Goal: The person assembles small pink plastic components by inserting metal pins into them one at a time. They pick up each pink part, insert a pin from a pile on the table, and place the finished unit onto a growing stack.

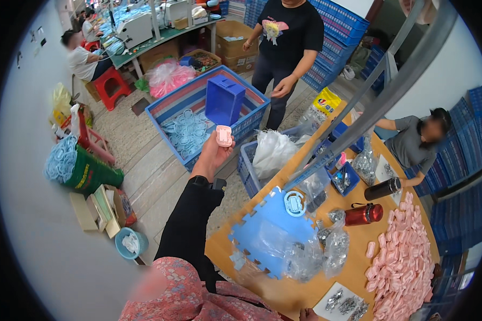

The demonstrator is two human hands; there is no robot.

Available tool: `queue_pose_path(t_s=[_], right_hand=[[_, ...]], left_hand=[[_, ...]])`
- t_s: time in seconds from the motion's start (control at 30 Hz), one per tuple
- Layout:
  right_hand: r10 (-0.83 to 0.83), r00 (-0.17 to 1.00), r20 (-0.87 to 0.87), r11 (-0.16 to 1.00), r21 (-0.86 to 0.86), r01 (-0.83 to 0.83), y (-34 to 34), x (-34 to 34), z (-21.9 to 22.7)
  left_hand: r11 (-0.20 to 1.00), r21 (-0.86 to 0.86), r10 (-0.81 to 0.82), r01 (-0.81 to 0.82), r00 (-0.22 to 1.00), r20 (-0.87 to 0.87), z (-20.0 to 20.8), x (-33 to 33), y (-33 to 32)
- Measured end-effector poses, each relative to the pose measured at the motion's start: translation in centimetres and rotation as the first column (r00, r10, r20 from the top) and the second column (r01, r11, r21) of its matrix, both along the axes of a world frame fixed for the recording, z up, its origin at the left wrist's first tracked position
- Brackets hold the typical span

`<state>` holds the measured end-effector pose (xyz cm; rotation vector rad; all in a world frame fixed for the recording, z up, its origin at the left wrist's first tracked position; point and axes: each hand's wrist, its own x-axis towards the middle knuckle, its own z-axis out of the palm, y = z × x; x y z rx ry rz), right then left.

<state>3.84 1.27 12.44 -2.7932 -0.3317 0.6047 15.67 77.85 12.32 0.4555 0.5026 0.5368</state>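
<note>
My left arm, in a black sleeve, is stretched out over the floor beside the table. In its fingers my left hand (pixel 214 155) grips a small pink plastic part (pixel 224 136), rounded with a recessed middle. Beyond the hand stands a large blue crate (pixel 168 140) holding many light blue plastic rings (pixel 187 131) and a dark blue bin (pixel 226 99). Only a bit of my right hand (pixel 308 314) shows at the lower edge, by the table and a white sheet (pixel 326 307) with small metal parts; its fingers are mostly hidden.
On the wooden table (pixel 276 294) lie a blue foam mat (pixel 262 227), a light blue ring part (pixel 294 203), bags of metal pieces (pixel 336 249), a red flask (pixel 363 214), a black bottle (pixel 383 189) and a pink heap (pixel 401 262). People stand and sit nearby; a metal post (pixel 380 101) crosses the view.
</note>
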Motion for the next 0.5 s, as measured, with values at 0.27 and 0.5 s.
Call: queue_pose_path(t_s=[0.27, 0.5], right_hand=[[-0.167, 0.978, -0.122, 0.986, -0.028, 0.165, 3.9, -6.8, -1.5], [-0.158, 0.978, -0.137, 0.987, -0.04, 0.154, 6.6, -8.6, -1.2]], left_hand=[[0.995, 0.036, -0.091, 0.091, 0.996, 0.003, 1.0, 3.6, 5.2], [0.992, 0.049, -0.116, 0.116, 0.993, -0.013, 1.3, 6.0, 6.5]])
